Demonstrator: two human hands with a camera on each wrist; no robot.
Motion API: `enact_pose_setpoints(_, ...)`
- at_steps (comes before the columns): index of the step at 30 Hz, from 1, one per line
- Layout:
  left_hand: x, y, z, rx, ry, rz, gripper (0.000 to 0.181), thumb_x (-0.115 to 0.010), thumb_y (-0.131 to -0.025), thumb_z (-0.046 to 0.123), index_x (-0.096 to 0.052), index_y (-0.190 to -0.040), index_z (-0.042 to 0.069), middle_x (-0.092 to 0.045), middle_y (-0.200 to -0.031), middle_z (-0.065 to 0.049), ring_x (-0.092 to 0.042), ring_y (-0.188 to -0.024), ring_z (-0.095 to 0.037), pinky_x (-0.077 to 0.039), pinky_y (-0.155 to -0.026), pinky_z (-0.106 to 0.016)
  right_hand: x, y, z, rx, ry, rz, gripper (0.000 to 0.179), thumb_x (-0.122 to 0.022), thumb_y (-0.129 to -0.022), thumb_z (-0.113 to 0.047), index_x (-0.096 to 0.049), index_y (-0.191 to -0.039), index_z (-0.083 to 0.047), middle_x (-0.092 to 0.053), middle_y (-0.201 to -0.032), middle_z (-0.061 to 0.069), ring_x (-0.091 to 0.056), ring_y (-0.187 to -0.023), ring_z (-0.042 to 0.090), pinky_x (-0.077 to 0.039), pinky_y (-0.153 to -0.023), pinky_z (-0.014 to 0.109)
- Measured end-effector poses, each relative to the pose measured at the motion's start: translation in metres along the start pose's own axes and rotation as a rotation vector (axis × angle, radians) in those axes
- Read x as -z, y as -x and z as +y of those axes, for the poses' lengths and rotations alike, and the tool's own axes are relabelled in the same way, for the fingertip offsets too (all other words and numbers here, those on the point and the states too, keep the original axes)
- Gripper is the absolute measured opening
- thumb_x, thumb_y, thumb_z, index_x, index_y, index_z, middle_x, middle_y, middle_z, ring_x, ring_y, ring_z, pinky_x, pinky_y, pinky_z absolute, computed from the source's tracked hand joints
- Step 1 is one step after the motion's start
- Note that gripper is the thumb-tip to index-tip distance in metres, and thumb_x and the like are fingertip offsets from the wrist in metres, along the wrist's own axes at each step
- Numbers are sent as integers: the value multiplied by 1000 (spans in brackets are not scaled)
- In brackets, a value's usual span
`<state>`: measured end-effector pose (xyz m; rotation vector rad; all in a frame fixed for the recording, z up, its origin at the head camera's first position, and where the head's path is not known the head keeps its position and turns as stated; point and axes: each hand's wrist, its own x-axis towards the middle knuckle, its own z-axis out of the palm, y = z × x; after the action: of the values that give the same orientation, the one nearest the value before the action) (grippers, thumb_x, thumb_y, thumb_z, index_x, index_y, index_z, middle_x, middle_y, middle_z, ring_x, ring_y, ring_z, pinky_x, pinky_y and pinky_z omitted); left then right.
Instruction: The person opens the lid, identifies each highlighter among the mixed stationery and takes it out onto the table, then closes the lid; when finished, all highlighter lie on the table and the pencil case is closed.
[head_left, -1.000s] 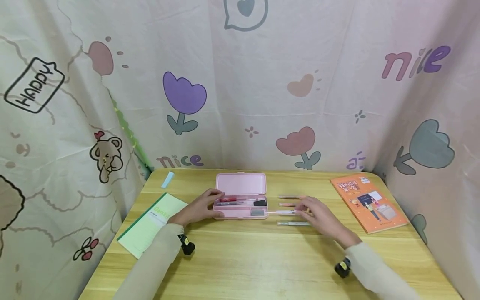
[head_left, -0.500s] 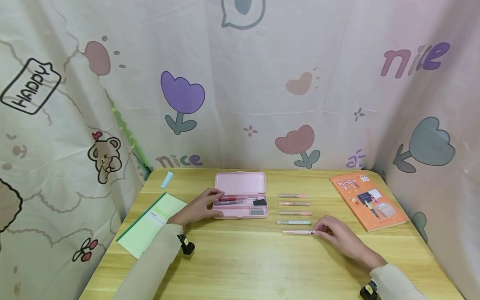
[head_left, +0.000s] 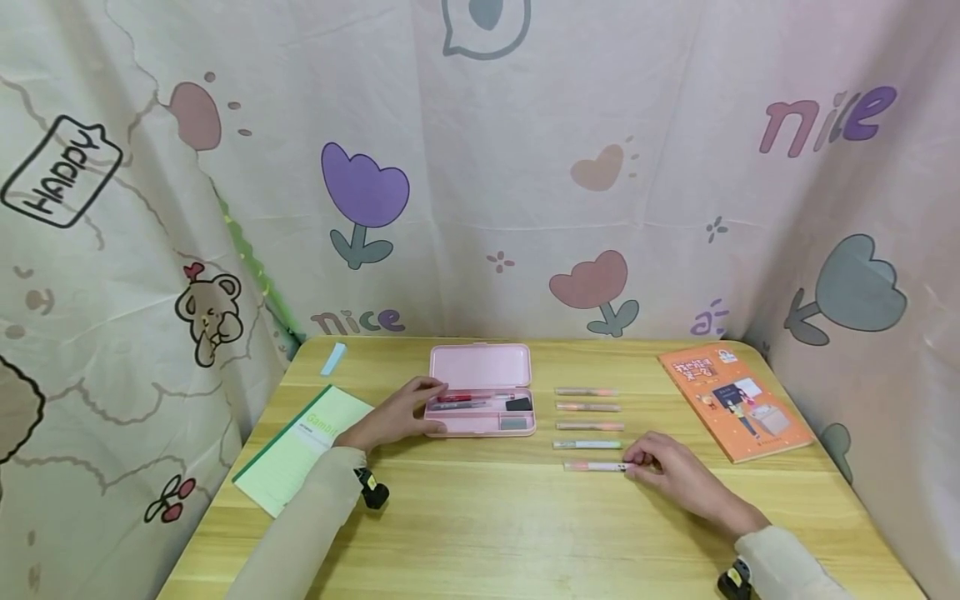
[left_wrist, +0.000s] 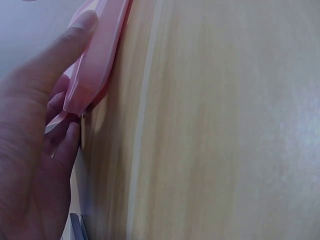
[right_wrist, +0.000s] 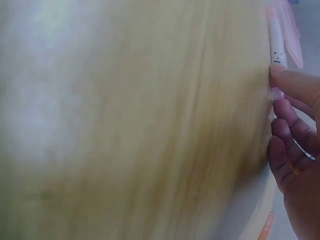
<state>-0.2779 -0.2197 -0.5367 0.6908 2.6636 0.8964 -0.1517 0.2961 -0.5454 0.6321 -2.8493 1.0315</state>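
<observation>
A pink pencil case (head_left: 480, 425) stands with its lid (head_left: 481, 367) raised. In its tray lie a red pen (head_left: 456, 398), a grey pen (head_left: 461, 406), a black eraser-like block (head_left: 518, 405) and a grey block (head_left: 513, 423). My left hand (head_left: 397, 414) grips the case's left end, thumb on the near side, as the left wrist view also shows. My right hand (head_left: 678, 477) pinches the right end of a pink and white pen (head_left: 596, 467) low at the table. This pen is nearest me in a column of several pens, just below a green-ended one (head_left: 588, 445).
Left of the case lies a green notebook (head_left: 292, 454), with a light blue strip (head_left: 333, 359) behind it. An orange book (head_left: 738, 408) lies at the right. A printed curtain (head_left: 480, 192) hangs behind the wooden table (head_left: 480, 525).
My right hand has moved the pink and white pen from beside the case toward me and right, to the near end of the column. My left hand keeps its grip on the case.
</observation>
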Motion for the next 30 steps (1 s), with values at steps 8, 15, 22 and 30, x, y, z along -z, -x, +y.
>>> enact_pose_setpoints(8,0,0,-3,-10,24,-3,92,-83,-92,59,-46,-167,21,-41,-170,-8,-40,-159,-37,-36,-130,-63,0,-2,-2,-16,10,-7,10,-84,-98,-28,-76,-103,-29,-63,-97,-17,-55,-86,-2,-53,-73,21)
enact_pose_setpoints(15,0,0,-2,-6,3,-2,91,-82,-92,60,-46,-168,23,-38,-173,-7,-36,-162,-38,-35,-130,-64,9,-14,-6,-21,45,32,6,-78,-103,-30,-77,-108,-27,-65,-98,-19,-57,-88,-3,-56,-76,22)
enact_pose_setpoints(22,0,1,0,-10,-5,4,89,-81,-94,58,-46,-167,22,-38,-173,-8,-37,-161,-38,-36,-129,-65,15,-58,-30,28,45,62,15,-74,-106,-28,-79,-115,-17,-70,-103,-11,-62,-93,4,-59,-79,25)
enact_pose_setpoints(30,0,2,3,-3,4,14,88,-83,-93,56,-47,-167,24,-39,-172,-7,-39,-160,-38,-37,-129,-65,-10,-120,-62,91,-23,13,22,-74,-106,-21,-80,-121,-6,-78,-109,0,-67,-96,12,-62,-83,31)
